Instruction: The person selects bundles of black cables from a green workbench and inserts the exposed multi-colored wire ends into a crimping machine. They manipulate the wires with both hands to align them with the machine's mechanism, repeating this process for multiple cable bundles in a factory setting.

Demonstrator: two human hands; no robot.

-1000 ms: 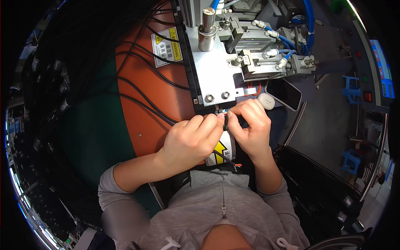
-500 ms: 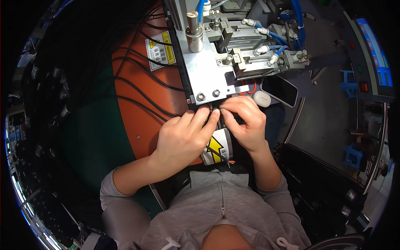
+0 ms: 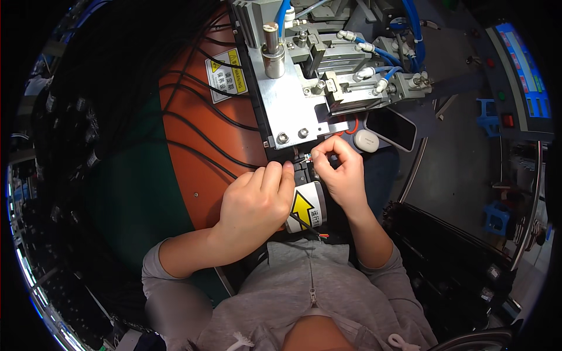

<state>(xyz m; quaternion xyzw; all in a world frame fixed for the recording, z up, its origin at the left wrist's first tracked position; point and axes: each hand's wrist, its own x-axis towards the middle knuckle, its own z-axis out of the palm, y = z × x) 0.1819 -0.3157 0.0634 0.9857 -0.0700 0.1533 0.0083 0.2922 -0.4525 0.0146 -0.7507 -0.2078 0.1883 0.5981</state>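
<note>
Just below the front edge of a metal machine plate [image 3: 282,114], my two hands meet. My left hand [image 3: 257,196] is closed, its fingers curled around a black cable that is mostly hidden under them. Small coloured wire ends [image 3: 308,157] show between the hands. My right hand [image 3: 344,175] pinches at these wires with thumb and forefinger. Beneath the hands runs a dark narrow track [image 3: 301,174]. A second black cable [image 3: 303,223] emerges below my left hand, its coloured wires bare at the tip, across a white label with a yellow arrow [image 3: 302,206].
Several black cables [image 3: 199,131] cross the orange disc [image 3: 193,169] on the left. Pneumatic cylinders [image 3: 357,96] with blue hoses stand ahead. A phone [image 3: 392,127] and a round white case [image 3: 366,140] lie to the right. A lit screen [image 3: 524,70] stands far right.
My hands have moved slightly apart. The left has drawn back toward me, and the coloured wire ends between them now show. The right fingers have curled in more.
</note>
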